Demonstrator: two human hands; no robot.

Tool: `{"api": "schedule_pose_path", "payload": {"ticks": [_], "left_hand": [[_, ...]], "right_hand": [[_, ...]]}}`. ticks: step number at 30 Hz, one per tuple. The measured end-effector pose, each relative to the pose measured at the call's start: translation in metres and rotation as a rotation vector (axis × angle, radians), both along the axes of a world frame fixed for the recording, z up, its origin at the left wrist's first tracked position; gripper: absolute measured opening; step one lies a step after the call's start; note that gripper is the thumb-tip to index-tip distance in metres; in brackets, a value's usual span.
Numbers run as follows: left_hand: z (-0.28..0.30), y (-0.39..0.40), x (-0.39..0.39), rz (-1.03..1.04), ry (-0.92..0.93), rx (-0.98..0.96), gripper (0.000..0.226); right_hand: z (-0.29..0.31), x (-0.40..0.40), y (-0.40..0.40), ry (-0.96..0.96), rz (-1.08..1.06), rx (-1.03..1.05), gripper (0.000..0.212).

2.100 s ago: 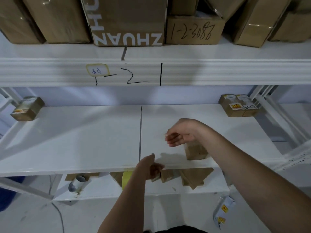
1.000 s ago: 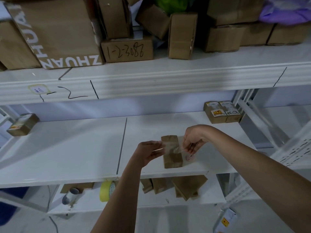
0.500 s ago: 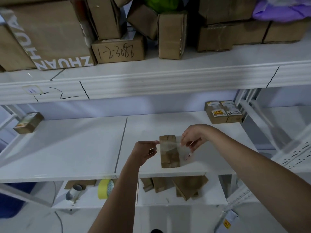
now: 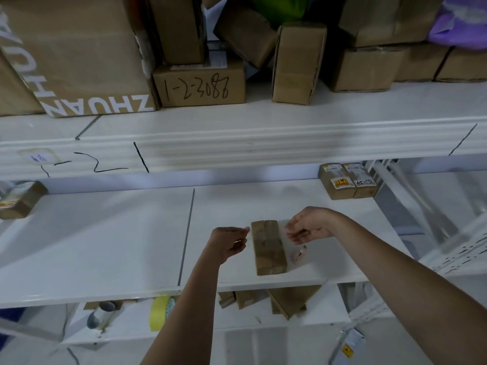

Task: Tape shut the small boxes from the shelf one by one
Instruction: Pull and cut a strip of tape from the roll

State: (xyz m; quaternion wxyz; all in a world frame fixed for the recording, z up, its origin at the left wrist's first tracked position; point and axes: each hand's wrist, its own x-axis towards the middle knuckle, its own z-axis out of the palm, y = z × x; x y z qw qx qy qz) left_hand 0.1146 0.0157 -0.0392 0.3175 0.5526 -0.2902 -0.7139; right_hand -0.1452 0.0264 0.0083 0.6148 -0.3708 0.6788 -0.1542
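Large cardboard cartons crowd the top shelf (image 4: 263,122), among them one printed "ZHUAN" (image 4: 79,61) and a smaller carton (image 4: 199,86) hand-marked 1-2-3088, with a purple bag (image 4: 459,25) at far right. On the bottom shelf (image 4: 237,327) a yellow tape roll (image 4: 160,312) stands on edge beside what may be a grey tube (image 4: 101,314), blurred, near folded cardboard pieces (image 4: 287,301).
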Motion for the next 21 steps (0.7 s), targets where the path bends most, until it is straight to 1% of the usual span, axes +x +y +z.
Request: {"api": "schedule_pose_path", "payload": {"ticks": [5, 8, 10, 12, 16, 21], "left_hand": [[-0.002, -0.006, 0.002, -0.046, 0.001, 0.102, 0.023], [-0.003, -0.007, 0.001, -0.048, 0.031, 0.16, 0.022], [-0.005, -0.006, 0.0, -0.034, 0.031, 0.185, 0.022], [-0.007, -0.005, -0.003, -0.007, 0.012, 0.188, 0.023], [-0.01, -0.004, -0.008, 0.043, -0.006, 0.203, 0.023], [-0.016, -0.004, -0.009, 0.056, -0.017, 0.223, 0.018]], "right_hand": [[-0.011, 0.0, -0.001, -0.075, -0.118, 0.056, 0.022], [-0.015, 0.0, 0.001, -0.12, -0.186, 0.091, 0.02], [-0.02, 0.0, 0.002, -0.142, -0.209, 0.099, 0.022], [-0.025, 0.0, 0.002, -0.154, -0.208, 0.089, 0.028], [-0.038, 0.0, 0.001, -0.215, -0.229, 0.07, 0.016], [-0.049, -0.004, -0.002, -0.175, -0.227, -0.012, 0.016]]}}
